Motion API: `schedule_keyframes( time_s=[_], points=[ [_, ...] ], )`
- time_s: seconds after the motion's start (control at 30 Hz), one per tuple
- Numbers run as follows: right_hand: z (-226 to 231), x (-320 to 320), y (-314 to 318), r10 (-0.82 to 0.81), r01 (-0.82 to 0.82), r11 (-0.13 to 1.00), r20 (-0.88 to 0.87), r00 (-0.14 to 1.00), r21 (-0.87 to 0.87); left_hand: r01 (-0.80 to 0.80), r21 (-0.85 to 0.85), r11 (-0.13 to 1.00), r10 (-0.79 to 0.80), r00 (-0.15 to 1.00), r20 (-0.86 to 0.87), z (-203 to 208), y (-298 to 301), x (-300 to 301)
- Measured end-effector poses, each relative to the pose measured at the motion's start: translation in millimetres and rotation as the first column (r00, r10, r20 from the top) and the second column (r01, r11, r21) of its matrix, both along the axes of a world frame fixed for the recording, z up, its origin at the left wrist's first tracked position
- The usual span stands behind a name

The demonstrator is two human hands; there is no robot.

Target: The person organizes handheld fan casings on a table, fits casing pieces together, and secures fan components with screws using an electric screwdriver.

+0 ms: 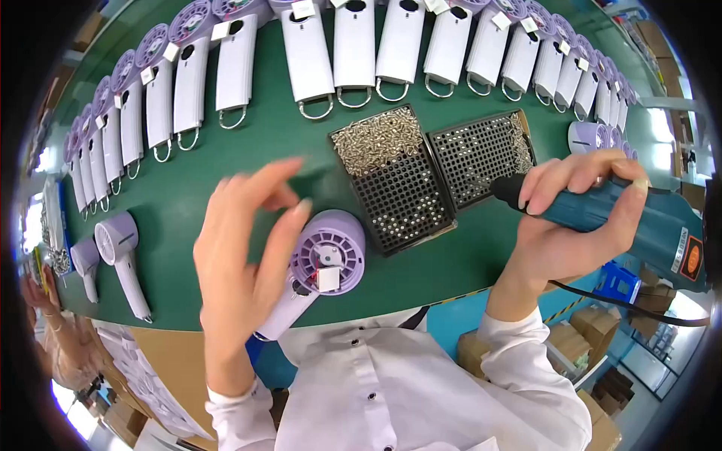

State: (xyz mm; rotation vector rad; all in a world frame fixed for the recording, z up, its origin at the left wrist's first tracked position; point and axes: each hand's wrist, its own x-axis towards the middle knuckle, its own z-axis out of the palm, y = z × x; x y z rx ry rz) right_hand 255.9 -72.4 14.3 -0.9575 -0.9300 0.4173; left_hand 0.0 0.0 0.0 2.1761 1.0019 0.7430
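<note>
My left hand (239,259), slightly blurred, hovers with thumb and forefinger spread and nothing between them. Beside it, near the table's front edge, lies a lavender handheld fan (350,248). Its round head shows an inner grille, and a small white square piece (329,279) sits at the head. My right hand (568,214) is wrapped around a teal electric screwdriver (662,239), held nearly level. The screwdriver's black nose points left over the right-hand black screw tray (470,154). Next to that, the left-hand screw tray (380,197) has loose screws heaped at its far end.
Several fan bodies (353,52) with wire loops line the far side of the green table (180,259) in an arc. Two handheld fans (120,240) lie at the left. Another person's hand (45,297) shows at the left rim. A black cord (632,308) runs below the screwdriver.
</note>
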Motion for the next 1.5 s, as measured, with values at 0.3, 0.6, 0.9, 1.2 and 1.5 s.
schedule_keyframes(
  time_s=[0.3, 0.6, 0.9, 1.2, 1.5],
  points=[
    [-3.7, 4.5, 10.0, -0.008, 0.008, 0.998, -0.008, 1.0, -0.064, -0.163, -0.091, 0.982, 0.158, 0.986, -0.056, -23.1, -66.7, -48.7],
    [-3.2, -5.0, 11.9, -0.037, 0.037, 0.997, 0.006, 0.999, -0.073, -0.114, 0.014, 0.993, 0.115, 0.975, -0.19, -21.8, -76.7, -31.9],
    [28.6, -7.4, -10.1, 0.355, -0.371, 0.911, 0.112, 0.928, 0.181, -0.121, 0.145, 0.982, 0.157, 0.948, -0.278, -16.5, -85.3, -47.5],
    [48.3, -100.2, 4.8, 0.593, -0.625, 0.763, 0.208, 0.778, 0.165, -0.078, 0.015, 0.997, 0.079, 0.964, -0.252, -16.8, -87.9, -57.8],
    [48.5, -125.8, 10.6, 0.628, -0.665, 0.746, 0.287, 0.724, 0.046, -0.02, 0.063, 0.998, 0.033, 0.977, -0.209, -21.0, -90.1, -71.9]
  ],
)
